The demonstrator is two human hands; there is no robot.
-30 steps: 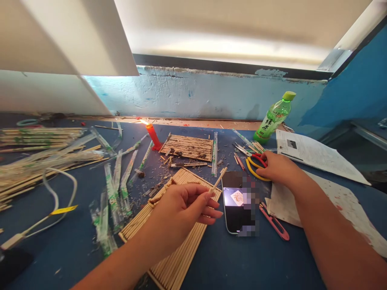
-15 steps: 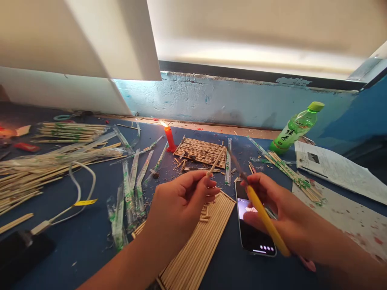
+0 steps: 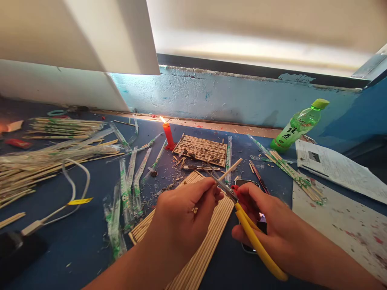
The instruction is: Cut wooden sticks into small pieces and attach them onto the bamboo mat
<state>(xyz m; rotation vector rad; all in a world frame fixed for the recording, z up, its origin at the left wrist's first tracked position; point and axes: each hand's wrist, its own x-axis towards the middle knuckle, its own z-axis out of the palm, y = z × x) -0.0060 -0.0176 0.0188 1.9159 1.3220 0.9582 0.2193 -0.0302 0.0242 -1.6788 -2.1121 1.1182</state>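
Observation:
My left hand [image 3: 184, 211] is closed, pinching a thin wooden stick [image 3: 232, 167] that slants up to the right. A small pale bit shows against the palm. My right hand [image 3: 269, 219] grips yellow-handled scissors [image 3: 256, 241]. Their blades are parted and cross the stick close to my left fingertips. Under both hands lies a panel of sticks laid side by side [image 3: 202, 253], partly hidden by my left hand and forearm. A phone [image 3: 249, 247] lies below my right hand, mostly covered by it.
A lit red candle [image 3: 169, 137] stands beside a smaller, dark-stained stick panel [image 3: 204, 149]. Plastic-wrapped chopsticks [image 3: 68, 128] and torn wrappers [image 3: 125, 193] lie at left. A green tea bottle [image 3: 298, 127] and papers [image 3: 338, 169] are at right, a white cable [image 3: 72, 181] at left.
The scissors have come left and down, so their blades now cross the stick. The stick has turned further right in my left hand. The view has shifted slightly.

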